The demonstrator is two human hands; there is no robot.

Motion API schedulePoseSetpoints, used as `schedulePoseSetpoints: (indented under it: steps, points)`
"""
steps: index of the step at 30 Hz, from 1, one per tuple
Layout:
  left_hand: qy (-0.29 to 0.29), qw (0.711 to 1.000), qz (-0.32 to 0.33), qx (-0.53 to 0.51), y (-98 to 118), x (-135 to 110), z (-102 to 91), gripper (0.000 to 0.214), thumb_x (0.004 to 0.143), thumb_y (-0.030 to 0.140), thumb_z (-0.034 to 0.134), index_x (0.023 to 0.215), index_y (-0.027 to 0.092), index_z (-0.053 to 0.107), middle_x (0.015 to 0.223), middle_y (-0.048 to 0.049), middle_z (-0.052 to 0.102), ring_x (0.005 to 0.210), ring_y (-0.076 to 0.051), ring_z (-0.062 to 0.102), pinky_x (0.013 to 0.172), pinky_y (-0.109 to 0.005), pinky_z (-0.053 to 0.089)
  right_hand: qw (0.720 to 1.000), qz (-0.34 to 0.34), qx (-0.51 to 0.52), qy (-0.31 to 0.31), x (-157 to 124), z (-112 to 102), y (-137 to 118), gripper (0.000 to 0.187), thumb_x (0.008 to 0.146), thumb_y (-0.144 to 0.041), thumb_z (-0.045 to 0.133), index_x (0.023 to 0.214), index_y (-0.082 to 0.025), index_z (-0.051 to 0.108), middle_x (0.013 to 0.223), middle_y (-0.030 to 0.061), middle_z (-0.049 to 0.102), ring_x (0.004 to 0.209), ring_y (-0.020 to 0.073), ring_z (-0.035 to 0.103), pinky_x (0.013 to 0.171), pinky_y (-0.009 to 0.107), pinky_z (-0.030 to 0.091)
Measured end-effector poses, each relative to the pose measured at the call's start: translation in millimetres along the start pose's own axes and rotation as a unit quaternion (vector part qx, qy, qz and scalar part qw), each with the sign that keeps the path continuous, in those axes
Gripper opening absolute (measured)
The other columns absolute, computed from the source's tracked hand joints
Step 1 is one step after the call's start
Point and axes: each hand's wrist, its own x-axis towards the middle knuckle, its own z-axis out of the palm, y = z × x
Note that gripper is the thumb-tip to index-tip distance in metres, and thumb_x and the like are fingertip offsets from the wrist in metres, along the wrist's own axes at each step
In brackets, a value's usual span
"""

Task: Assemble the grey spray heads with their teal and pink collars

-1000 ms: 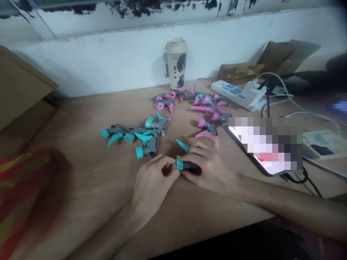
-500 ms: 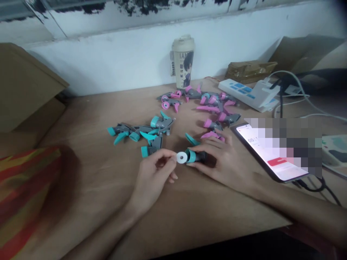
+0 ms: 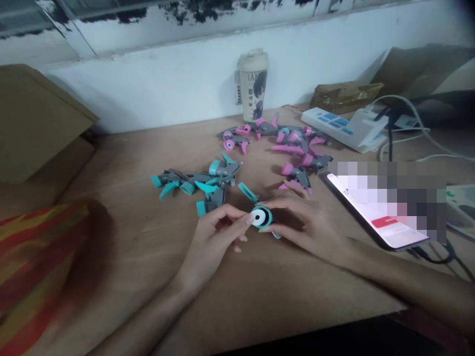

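Observation:
My right hand [image 3: 308, 225] grips a grey and teal spray trigger head [image 3: 261, 215] low over the wooden table [image 3: 148, 277], with its round teal collar turned toward me. A white ring washer sits in that collar. The thumb and forefinger of my left hand [image 3: 213, 237] pinch at the collar's left edge, touching the washer. The head's teal lever [image 3: 247, 192] sticks up behind my fingers.
A pile of teal trigger heads [image 3: 200, 180] lies just beyond my hands, a pink pile [image 3: 289, 146] further back. A lidded cup [image 3: 253, 84], a power strip [image 3: 345, 129], a lit phone [image 3: 374, 217] with cables and a cardboard box [image 3: 33, 123] ring the table.
My left hand drew a white washer out beside the collar, then set it into the collar. My right hand turned the trigger head so the collar faces me.

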Motion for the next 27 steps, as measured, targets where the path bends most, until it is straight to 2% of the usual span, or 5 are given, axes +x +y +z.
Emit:
schedulePoseSetpoints:
  steps: [9, 15, 20, 25, 27]
  points:
    - [0.022, 0.999, 0.027, 0.039, -0.7, 0.3, 2.9, 0.009, 0.075, 0.023, 0.066, 0.073, 0.015, 0.062, 0.058, 0.0039, 0.049, 0.052, -0.007, 0.047, 0.042, -0.013, 0.041, 1.0, -0.022, 0.007, 0.01, -1.9, 3.2, 2.2, 0.026, 0.079, -0.029, 0.065, 0.103, -0.024, 0.059, 0.102, 0.0011, 0.069, 0.099, 0.0173, 0.061, 0.091, 0.039, 0.043]
    - [0.047, 0.986, 0.115, 0.107, -5.2, -4.5, 5.5, 0.007, 0.077, 0.021, 0.065, 0.081, 0.018, 0.06, 0.062, 0.0053, 0.042, 0.052, -0.006, 0.045, 0.045, -0.016, 0.038, 1.0, -0.015, 0.021, 0.004, -2.3, 4.3, 1.3, 0.028, 0.079, -0.031, 0.065, 0.105, -0.024, 0.06, 0.1, 0.0016, 0.069, 0.095, 0.0173, 0.062, 0.09, 0.04, 0.044]
    - [0.046, 0.965, 0.181, 0.185, -11.4, -6.4, 2.3, 0.007, 0.08, 0.021, 0.062, 0.087, 0.021, 0.062, 0.068, 0.0033, 0.046, 0.06, -0.008, 0.05, 0.054, -0.019, 0.041, 1.0, -0.013, 0.009, 0.0, -2.0, 3.4, 0.6, 0.027, 0.08, -0.031, 0.064, 0.106, -0.025, 0.059, 0.099, 0.0016, 0.069, 0.096, 0.0181, 0.061, 0.097, 0.046, 0.037]
    - [0.044, 0.948, 0.218, 0.227, -16.1, -5.7, 1.4, 0.011, 0.081, 0.02, 0.06, 0.091, 0.022, 0.062, 0.069, 0.0028, 0.046, 0.061, -0.009, 0.051, 0.058, -0.021, 0.045, 1.0, -0.014, 0.003, -0.006, -1.7, 2.9, 1.2, 0.027, 0.081, -0.032, 0.062, 0.106, -0.025, 0.059, 0.097, 0.0017, 0.069, 0.094, 0.0179, 0.062, 0.097, 0.047, 0.036]
    - [0.06, 0.941, 0.234, 0.238, -15.6, -6.5, 2.4, 0.014, 0.081, 0.018, 0.06, 0.093, 0.022, 0.061, 0.07, 0.003, 0.046, 0.061, -0.009, 0.051, 0.058, -0.02, 0.045, 1.0, -0.017, 0.004, -0.002, -1.7, 3.0, 1.4, 0.027, 0.08, -0.032, 0.063, 0.106, -0.025, 0.06, 0.098, 0.0022, 0.069, 0.094, 0.0181, 0.062, 0.098, 0.047, 0.036]
